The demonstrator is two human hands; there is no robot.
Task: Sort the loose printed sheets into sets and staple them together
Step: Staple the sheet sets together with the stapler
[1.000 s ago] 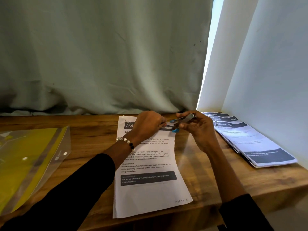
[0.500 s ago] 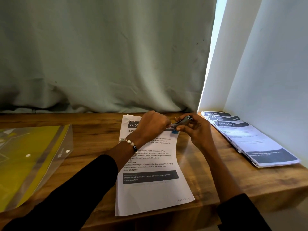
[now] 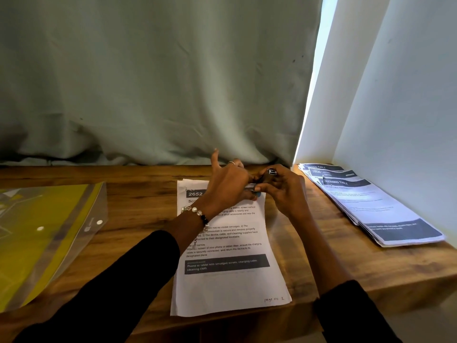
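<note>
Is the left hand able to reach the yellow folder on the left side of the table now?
Probably yes. The left hand rests by the stapler on the sheets, and bare table lies between it and the yellow folder; nothing blocks the way.

Yellow plastic folder [image 3: 44,233], wooden table [image 3: 138,194], grey curtain [image 3: 148,82].

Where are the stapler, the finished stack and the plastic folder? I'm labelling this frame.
stapler [image 3: 268,175]: head view, on its metal rear end above the right hand.
finished stack [image 3: 385,214]: head view, on the top sheet's white middle.
plastic folder [image 3: 49,231]: head view, on its yellow front.
</note>
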